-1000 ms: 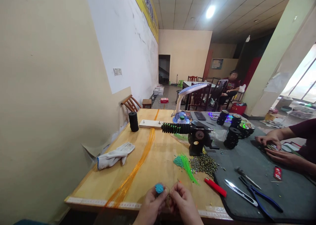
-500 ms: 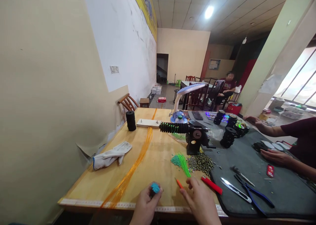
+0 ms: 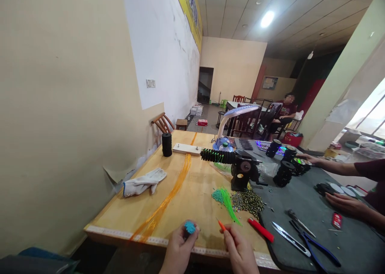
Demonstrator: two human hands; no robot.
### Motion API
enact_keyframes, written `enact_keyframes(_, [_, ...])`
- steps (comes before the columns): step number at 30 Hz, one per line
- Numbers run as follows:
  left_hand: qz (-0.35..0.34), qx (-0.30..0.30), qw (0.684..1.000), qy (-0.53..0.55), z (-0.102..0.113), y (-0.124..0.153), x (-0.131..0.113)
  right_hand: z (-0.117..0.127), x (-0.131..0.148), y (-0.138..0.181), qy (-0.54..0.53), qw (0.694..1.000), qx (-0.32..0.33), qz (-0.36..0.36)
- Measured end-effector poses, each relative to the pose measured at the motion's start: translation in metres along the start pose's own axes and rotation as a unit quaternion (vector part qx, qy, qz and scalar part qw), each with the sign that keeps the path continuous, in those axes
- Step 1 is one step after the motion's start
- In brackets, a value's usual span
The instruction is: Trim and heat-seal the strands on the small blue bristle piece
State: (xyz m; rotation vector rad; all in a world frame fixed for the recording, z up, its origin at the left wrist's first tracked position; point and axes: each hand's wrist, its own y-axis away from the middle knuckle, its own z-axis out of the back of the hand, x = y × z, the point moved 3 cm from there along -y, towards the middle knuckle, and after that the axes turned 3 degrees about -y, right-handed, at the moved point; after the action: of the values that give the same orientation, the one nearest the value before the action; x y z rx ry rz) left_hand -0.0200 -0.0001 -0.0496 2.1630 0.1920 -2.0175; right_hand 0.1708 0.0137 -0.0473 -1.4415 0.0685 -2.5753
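My left hand is closed round a small dark cylinder, whose bumpy teal top faces up; its lower part is hidden by my fingers. My right hand pinches an orange pointed stick between thumb and fingertips, its thin tip aimed up and left. Just beyond lie bright green strands, a pile of teal beads and a heap of dark and gold beads. A red-handled object rests right of my right hand.
A black winding device carries a ribbed spool. Orange line crosses the table by a white glove. Thread snips and blue-handled pliers lie on the grey mat. At right, a co-worker's hands touch dark spools.
My right hand has closed its fingers on the orange stick. The view has swung left a little. A co-worker's far hand has reached toward the black spools.
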Motion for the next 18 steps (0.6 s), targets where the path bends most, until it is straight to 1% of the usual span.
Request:
enact_keyframes(5, [-0.016,-0.003,1.0,-0.005,0.0,0.003,-0.002,-0.021,0.011,0.008,-0.101,0.991,0.074,-0.036])
enact_keyframes(8, [-0.032,-0.004,0.999,-0.016,0.001,0.004,-0.001,-0.029,0.013,0.01,-0.188,0.972,0.11,-0.087])
enact_keyframes(11, [-0.035,-0.003,0.999,-0.022,0.002,0.004,0.0,-0.034,0.014,0.012,-0.24,0.953,0.141,-0.123])
enact_keyframes(14, [-0.038,-0.004,0.999,-0.024,0.001,0.006,-0.004,-0.037,0.013,0.014,-0.256,0.948,0.152,-0.11])
enact_keyframes(18, [-0.045,-0.004,0.999,-0.029,0.0,0.007,-0.01,-0.035,0.014,0.013,-0.233,0.962,0.128,-0.069])
